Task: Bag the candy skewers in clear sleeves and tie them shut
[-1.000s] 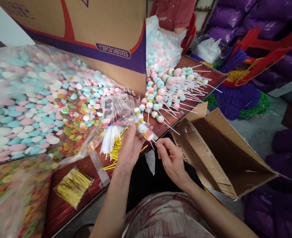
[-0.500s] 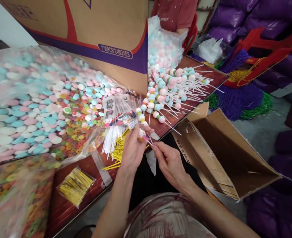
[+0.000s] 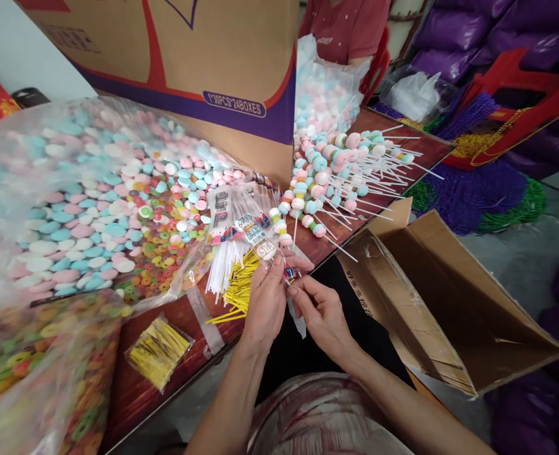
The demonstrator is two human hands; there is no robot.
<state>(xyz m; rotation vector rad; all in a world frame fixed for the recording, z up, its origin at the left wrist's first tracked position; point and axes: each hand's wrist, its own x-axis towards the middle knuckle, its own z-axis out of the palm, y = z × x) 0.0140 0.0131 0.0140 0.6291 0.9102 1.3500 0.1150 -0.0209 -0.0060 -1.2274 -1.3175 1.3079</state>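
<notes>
Bench with marshmallow skewers, seen from the head of the seated worker. The left hand (image 3: 266, 297) is closed around a wrapped marshmallow skewer (image 3: 266, 250), which lies at the near edge of the bench (image 3: 132, 404), its printed upper end slanting away over the sleeves. The right hand (image 3: 320, 309) meets the left, thumb and forefinger pinched at the skewer's lower end; the exact point of grip is partly hidden by the fingers.

Just beyond the left hand, flat printed plastic sleeves (image 3: 222, 208) overlap a bundle of white sticks (image 3: 223, 268), with loose yellow twist ties (image 3: 241, 284) beside them. A clear packet of twist ties (image 3: 160, 354) lies nearer the worker. At left, a large clear bag of marshmallows (image 3: 71, 208), pink, blue and white, spreads over the bench; loose ring gummies (image 3: 165, 256) lie along its right side, and a bag of ring gummies (image 3: 71, 366) occupies the near left corner.

A printed cardboard carton (image 3: 179, 57) stands behind. To its right, unwrapped skewers (image 3: 324, 164) are heaped, most sticks pointing right. An open cardboard box (image 3: 417, 316) stands beside the bench; a person in a red shirt (image 3: 343, 28) sits beyond.
</notes>
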